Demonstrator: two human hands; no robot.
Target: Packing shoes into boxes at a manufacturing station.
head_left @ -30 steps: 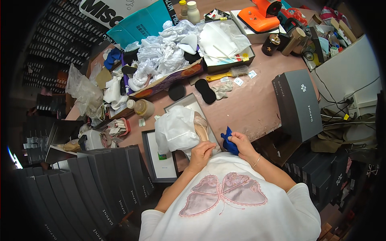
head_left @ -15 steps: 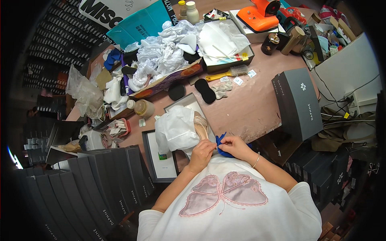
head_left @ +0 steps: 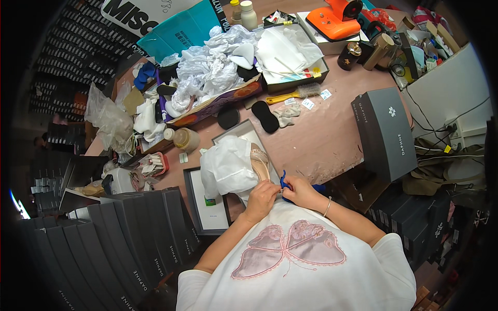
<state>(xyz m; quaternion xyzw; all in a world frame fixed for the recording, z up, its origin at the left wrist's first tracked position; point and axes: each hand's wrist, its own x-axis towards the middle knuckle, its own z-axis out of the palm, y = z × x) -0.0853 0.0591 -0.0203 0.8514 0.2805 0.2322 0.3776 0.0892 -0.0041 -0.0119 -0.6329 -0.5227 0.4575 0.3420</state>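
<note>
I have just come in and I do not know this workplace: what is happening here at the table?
A person in a white shirt works at a cluttered brown table. Both hands meet close to the body: the left hand and the right hand pinch a small blue cloth piece between them. Just beyond lies a beige glittery shoe on crumpled white wrapping paper inside an open shoe box. A closed dark grey shoe box stands to the right.
</note>
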